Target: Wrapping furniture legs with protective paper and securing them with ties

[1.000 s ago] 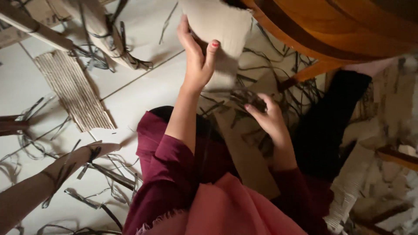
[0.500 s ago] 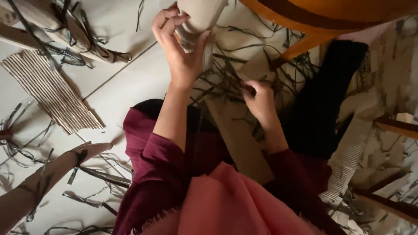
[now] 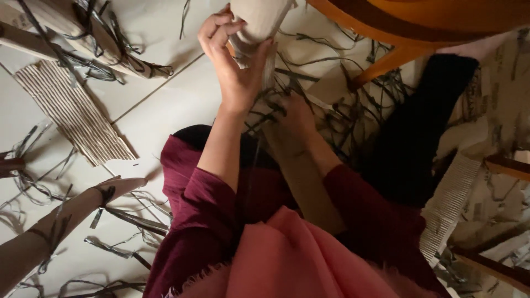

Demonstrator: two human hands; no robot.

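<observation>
The left hand (image 3: 234, 66) holds a curled cardboard piece (image 3: 256, 19) raised over the floor (image 3: 165, 105), fingers wrapped around it. The right hand (image 3: 295, 118) reaches into dark strips (image 3: 331, 110), grip unclear. Loose cardboard may uncurl or slip; strips may tangle.

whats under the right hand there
The right hand rests on a tangle of dark thin strips over a flat cardboard piece. What its palm and fingertips cover is hidden.

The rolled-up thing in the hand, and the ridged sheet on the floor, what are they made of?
The rolled piece in the left hand looks like matte beige cardboard, curled and bendy. The ridged sheet looks like corrugated cardboard: bare parallel ribs show.
</observation>
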